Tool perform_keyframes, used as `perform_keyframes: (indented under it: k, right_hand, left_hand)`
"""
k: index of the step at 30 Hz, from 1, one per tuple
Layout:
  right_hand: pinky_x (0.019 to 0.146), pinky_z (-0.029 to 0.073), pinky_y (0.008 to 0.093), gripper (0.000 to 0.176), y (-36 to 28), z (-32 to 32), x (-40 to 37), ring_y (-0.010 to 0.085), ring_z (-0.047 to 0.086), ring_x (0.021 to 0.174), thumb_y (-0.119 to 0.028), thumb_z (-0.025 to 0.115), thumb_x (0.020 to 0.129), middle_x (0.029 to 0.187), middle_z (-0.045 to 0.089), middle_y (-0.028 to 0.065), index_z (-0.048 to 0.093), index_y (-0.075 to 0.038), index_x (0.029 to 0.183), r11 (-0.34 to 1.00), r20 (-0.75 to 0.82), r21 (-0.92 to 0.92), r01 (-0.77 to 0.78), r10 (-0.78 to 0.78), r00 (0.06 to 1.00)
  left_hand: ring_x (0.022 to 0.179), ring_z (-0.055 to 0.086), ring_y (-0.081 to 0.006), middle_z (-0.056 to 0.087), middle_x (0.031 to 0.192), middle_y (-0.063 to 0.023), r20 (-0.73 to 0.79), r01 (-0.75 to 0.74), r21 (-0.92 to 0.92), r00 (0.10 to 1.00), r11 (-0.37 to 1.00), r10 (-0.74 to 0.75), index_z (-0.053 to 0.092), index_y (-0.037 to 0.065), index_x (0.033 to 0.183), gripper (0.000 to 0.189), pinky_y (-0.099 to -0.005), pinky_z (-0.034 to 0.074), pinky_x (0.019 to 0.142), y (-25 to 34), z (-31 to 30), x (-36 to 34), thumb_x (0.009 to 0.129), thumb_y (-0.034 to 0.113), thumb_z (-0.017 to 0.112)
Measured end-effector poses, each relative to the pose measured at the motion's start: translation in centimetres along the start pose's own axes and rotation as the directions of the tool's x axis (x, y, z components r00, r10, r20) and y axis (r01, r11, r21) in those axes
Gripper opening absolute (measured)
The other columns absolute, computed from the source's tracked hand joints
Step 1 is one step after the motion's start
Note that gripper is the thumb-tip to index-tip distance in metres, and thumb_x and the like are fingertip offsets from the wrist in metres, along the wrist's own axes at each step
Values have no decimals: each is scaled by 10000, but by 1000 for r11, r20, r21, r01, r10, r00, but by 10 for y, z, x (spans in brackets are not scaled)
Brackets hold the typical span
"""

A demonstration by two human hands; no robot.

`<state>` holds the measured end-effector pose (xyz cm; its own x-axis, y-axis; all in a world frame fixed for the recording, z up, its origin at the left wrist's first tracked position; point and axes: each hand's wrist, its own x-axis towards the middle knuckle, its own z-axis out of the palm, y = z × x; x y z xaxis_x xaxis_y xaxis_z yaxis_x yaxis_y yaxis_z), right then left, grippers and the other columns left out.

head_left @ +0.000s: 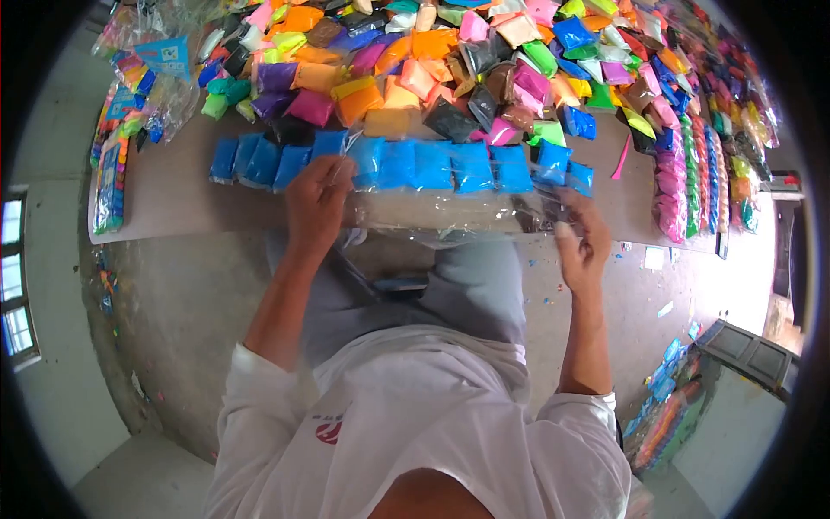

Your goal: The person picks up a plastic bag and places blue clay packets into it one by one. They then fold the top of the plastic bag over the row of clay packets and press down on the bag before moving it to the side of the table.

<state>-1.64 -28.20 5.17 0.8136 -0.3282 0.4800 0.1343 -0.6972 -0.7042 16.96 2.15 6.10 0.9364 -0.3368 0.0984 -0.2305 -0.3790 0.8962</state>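
A clear plastic bag (pixel 432 212) stretches sideways between my hands at the table's near edge. My left hand (pixel 320 195) pinches its left end, fingers pressed together. At the other end, my right hand (pixel 586 238) has its thumb and curled fingers on the plastic. Just behind the bag, and partly under its film, lies a row of small blue packets (pixel 432 164). More blue packets (pixel 257 160) lie left of my left hand, and one blue packet (pixel 580 177) sits just beyond my right fingertips.
A large heap of small multicoloured packets (pixel 415 73) covers the back of the table (pixel 164 203). Filled long strips of pink packets (pixel 671 195) and other colours stand at the right. A pink stick (pixel 621 157) lies nearby. Clear wrappers (pixel 173 99) are at the left.
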Motion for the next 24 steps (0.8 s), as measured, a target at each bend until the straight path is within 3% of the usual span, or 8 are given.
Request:
perform_keyframes:
  k: [4, 6, 8, 10, 15, 19, 21, 24]
  right_hand:
    - [781, 454, 315, 322, 20, -38, 2, 221, 593, 1002, -134, 610, 885, 1157, 644, 135, 613, 3, 1176, 924, -44, 286, -255, 278, 959]
    - [780, 453, 311, 323, 21, -41, 16, 230, 605, 1002, -122, 616, 858, 1138, 656, 113, 626, -19, 1164, 980, -178, -124, -158, 135, 975]
    - [856, 464, 357, 402, 10, -43, 31, 269, 579, 1085, -140, 641, 819, 1204, 624, 114, 612, -55, 1210, 964, -68, -241, -110, 97, 993]
    - [957, 444, 406, 512, 6, -40, 41, 328, 524, 1177, -149, 682, 761, 1305, 554, 141, 583, -80, 1259, 906, 225, -392, 162, -76, 971]
    - [1022, 375, 506, 603, 6, -25, 47, 398, 438, 1255, -390, 688, 785, 1388, 479, 147, 554, -121, 1308, 846, 358, -471, 249, -74, 931]
    - [994, 386, 512, 556, 16, -14, 45, 391, 453, 1237, -388, 657, 827, 1382, 484, 149, 557, -112, 1299, 812, 406, -491, 317, -109, 908]
    - [958, 407, 500, 468, 25, -12, 44, 384, 471, 1208, -328, 629, 865, 1357, 501, 157, 576, -81, 1259, 806, 358, -505, 310, -132, 924]
    - [939, 423, 475, 420, 29, -12, 40, 369, 496, 1173, -285, 631, 869, 1322, 522, 160, 593, -52, 1216, 807, 282, -513, 292, -163, 946]
  left_hand:
    - [727, 590, -99, 654, 843, -47, -19, 21, -124, 1000, 992, -23, 643, -13, 991, 151, -248, 483, 680, -6, 2, -8, 913, 110, 606]
    - [722, 582, -90, 653, 847, -48, -33, 9, -141, 999, 990, -14, 641, -23, 989, 165, -238, 480, 678, -5, 1, -11, 918, 122, 606]
    - [721, 577, -87, 649, 833, -44, -26, 24, -122, 999, 992, -28, 642, -23, 984, 175, -234, 475, 674, 0, 2, -12, 922, 136, 602]
    - [719, 572, -84, 646, 820, -39, -25, 43, -99, 999, 994, -46, 642, -23, 980, 187, -230, 470, 670, 2, 1, -13, 927, 150, 599]
    - [698, 562, -82, 628, 748, -28, -15, 24, -10, 1000, 1000, -24, 659, -3, 916, 198, -229, 448, 633, 5, -2, -17, 926, 183, 589]
    - [680, 555, -78, 623, 741, -38, -37, -12, -32, 999, 999, 10, 663, 3, 903, 195, -231, 442, 612, -4, 0, -21, 924, 182, 588]
    - [703, 593, -67, 644, 767, -4, 3, 29, -29, 1000, 999, -29, 665, 15, 927, 307, -226, 480, 641, -3, -1, -22, 968, 307, 583]
    - [698, 583, -67, 644, 773, -7, 15, 115, -68, 993, 991, -115, 664, 15, 935, 293, -226, 480, 646, 2, 1, -23, 969, 295, 585]
